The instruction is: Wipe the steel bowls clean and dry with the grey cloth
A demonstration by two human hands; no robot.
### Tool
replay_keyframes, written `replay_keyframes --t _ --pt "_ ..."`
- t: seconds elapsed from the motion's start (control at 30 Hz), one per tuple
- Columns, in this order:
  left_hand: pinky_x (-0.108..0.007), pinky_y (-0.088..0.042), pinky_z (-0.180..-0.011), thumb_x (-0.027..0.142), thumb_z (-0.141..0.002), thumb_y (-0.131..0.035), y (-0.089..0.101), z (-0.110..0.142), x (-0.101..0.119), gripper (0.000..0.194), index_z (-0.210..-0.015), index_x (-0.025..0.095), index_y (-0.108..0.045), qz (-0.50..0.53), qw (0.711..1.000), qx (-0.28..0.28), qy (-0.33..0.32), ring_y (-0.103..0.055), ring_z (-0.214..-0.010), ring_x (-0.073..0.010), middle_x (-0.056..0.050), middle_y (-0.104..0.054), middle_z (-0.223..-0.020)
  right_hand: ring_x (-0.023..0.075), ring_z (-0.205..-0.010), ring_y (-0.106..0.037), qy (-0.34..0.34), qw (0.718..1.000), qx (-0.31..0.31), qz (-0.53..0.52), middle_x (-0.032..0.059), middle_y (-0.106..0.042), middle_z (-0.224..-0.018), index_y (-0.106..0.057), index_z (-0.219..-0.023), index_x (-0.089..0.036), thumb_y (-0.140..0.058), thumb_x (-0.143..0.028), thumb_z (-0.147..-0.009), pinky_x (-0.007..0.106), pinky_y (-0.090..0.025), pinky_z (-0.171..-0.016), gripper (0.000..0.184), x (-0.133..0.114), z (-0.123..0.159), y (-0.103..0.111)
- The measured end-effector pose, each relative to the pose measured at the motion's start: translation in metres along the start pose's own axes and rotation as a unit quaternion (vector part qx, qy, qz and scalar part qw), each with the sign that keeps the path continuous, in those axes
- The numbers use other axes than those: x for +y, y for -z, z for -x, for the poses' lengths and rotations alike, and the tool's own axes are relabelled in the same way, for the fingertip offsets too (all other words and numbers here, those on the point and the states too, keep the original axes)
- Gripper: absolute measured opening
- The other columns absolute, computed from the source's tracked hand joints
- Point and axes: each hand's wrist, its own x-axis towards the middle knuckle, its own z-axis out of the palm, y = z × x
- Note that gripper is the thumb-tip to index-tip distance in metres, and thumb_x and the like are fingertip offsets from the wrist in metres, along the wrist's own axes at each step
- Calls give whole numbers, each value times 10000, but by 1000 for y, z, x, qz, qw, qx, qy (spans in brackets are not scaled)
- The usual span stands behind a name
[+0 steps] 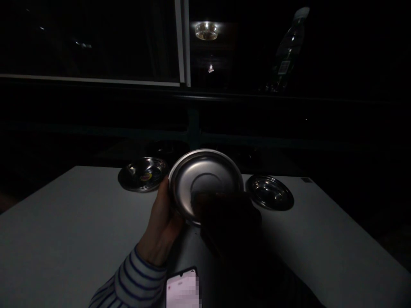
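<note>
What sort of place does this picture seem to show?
Probably an indoor room, perhaps for dining, though it is too dark to be certain. A metal dish is held over a white table, other metal dishes lie near its far edge, and a lit round lamp shows in the background.

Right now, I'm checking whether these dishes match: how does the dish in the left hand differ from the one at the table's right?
The held dish is raised and tilted in the left hand; the other dish lies on the table. The held dish has a broad, dull sheen; the other dish looks darker, with sharp glints. Both are round and metallic-looking.
</note>
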Motion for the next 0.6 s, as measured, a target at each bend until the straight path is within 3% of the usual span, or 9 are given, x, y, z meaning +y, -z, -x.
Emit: replay_keyframes --t 0.2,0.3,0.47,0.6 --pt "-255 -538 -633 279 -814 -496 1 0 0 216 -904 142 -636 -17 999 -9 -36 -633 -671 -158 -35 -688 -751 216 -850 -570 -35 998 -32 -42 73 -658 -950 -577 -1069 -163 -445 -224 -838 373 -411 -730 273 8 1 -4" --pt "-249 -536 -641 279 -807 -509 2 0 -1 213 -902 138 -637 -21 1000 -14 -10 -628 -656 -151 -28 -682 -734 216 -830 -574 -22 999 -3 -31 58 -662 -931 -563 -1093 -172 -423 -225 -852 396 -400 -756 284 7 0 -7" --pt "-261 -535 -617 281 -815 -486 4 -3 -2 232 -918 133 -632 -27 999 -3 -28 -633 -696 -172 -55 -689 -788 200 -851 -574 -33 999 30 -23 67 -665 -939 -575 -1027 -148 -467 -174 -835 359 -411 -734 221 9 -1 -3" --pt "-244 -530 -569 268 -808 -494 2 -2 0 205 -875 137 -637 -31 999 -6 -38 -621 -634 -154 -34 -679 -724 203 -854 -565 -43 998 -11 -40 58 -656 -960 -561 -1079 -180 -463 -225 -836 357 -416 -725 266 8 2 -2"
